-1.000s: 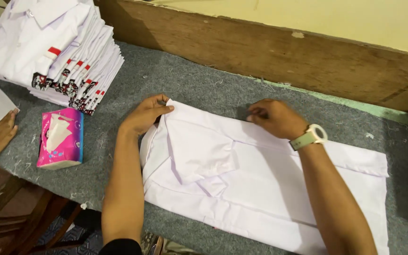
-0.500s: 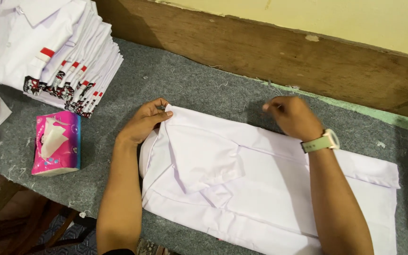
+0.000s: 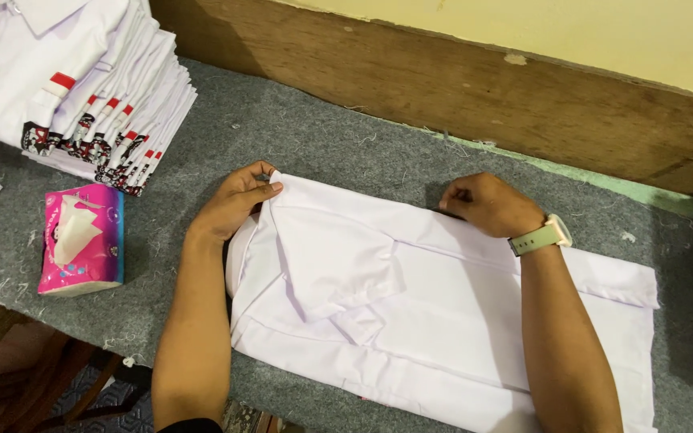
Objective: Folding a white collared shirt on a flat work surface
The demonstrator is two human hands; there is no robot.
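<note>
On the grey felt-covered table point(image 3: 346, 136) a white shirt point(image 3: 443, 321) lies flat, partly folded, with a sleeve turned in across its middle. At the shirt's far left corner the left hand point(image 3: 238, 200) pinches the cloth edge, thumb and fingers point(image 3: 262, 191) closed on the fabric. At the far edge, near the middle, the right hand point(image 3: 487, 204) is curled, its fingers bent down onto the fold; whether they grip the cloth or only press it cannot be told. A pale wristwatch point(image 3: 541, 236) sits on the right wrist. Well apart to the left stands a stack of folded white shirts point(image 3: 66, 88) with red and dark tags. Near it, beside the left forearm, lies a pink tissue pack point(image 3: 82, 239). Along the table's far side runs a brown wooden board point(image 3: 443, 88)
</note>
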